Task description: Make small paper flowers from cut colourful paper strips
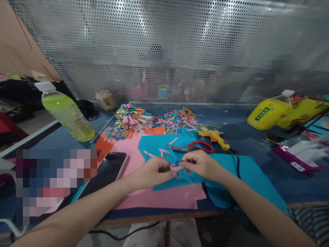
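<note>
Over the blue sheet (154, 145), my left hand (156, 171) and my right hand (199, 164) meet with fingertips nearly touching. Between them is a small pink paper strip (176, 168), pinched at both ends, with bits of blue around it. Just beyond the hands lie red-handled scissors (202, 145), blades pointing left, among loose pink strips (164, 151). A yellow glue gun (214, 137) rests behind my right hand, its black cord running toward me. Pink paper (164, 200) spreads under the blue sheet.
A phone (105, 171) lies left of my hands. Behind are a fringed multicoloured paper piece (132, 118) and a heap of paper scraps (180, 118). A green drink bottle (68, 111) stands left; a yellow bottle (268, 113) and purple object (295, 159) are right. A perforated metal panel (180, 41) closes the back.
</note>
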Action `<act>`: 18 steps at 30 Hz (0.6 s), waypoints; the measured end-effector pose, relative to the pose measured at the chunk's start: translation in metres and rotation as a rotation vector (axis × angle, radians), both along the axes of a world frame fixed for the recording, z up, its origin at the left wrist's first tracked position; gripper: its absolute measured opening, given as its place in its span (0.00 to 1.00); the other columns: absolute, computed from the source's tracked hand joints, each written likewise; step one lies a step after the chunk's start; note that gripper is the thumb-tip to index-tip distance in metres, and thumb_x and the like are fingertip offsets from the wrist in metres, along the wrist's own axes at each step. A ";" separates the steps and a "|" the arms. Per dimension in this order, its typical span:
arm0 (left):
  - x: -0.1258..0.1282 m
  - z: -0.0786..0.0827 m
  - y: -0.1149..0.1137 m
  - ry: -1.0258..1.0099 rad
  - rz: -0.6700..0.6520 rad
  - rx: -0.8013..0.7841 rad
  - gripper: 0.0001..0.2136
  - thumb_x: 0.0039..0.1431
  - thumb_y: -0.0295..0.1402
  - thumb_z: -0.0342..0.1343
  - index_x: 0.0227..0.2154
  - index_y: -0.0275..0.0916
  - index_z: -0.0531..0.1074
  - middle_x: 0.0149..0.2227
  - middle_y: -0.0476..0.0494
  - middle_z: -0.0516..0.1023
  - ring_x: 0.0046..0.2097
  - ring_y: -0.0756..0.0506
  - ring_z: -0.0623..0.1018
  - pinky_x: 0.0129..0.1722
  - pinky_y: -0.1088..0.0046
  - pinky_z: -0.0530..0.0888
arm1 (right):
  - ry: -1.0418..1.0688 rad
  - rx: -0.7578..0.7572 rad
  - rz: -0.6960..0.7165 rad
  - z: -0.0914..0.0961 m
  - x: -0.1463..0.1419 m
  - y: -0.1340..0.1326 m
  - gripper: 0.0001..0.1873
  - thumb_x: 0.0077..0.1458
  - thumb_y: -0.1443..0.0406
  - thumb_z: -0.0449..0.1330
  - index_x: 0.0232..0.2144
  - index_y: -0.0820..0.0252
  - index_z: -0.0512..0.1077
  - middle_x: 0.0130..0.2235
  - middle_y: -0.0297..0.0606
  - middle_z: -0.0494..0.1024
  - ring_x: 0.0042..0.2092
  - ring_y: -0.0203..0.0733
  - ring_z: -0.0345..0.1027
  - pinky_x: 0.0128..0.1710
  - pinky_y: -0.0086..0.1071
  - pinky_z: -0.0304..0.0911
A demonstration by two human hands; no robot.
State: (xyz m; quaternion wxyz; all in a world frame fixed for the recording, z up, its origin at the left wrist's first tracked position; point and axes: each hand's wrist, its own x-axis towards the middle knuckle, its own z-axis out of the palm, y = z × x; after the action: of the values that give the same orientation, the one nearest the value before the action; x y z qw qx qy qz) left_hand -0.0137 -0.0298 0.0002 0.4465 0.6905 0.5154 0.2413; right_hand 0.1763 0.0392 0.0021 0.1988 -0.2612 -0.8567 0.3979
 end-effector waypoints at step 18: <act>0.001 0.001 -0.002 -0.049 0.079 -0.039 0.15 0.51 0.40 0.49 0.16 0.37 0.57 0.15 0.55 0.55 0.19 0.55 0.56 0.18 0.78 0.52 | 0.128 0.306 0.020 0.004 0.002 -0.004 0.08 0.48 0.66 0.59 0.34 0.59 0.67 0.43 0.40 0.64 0.30 0.31 0.60 0.29 0.27 0.61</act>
State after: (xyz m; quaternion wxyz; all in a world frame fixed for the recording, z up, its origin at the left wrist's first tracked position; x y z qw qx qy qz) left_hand -0.0122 -0.0322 0.0014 0.4624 0.6546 0.5357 0.2658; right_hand 0.1783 0.0353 0.0064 0.2866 -0.1934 -0.8953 0.2808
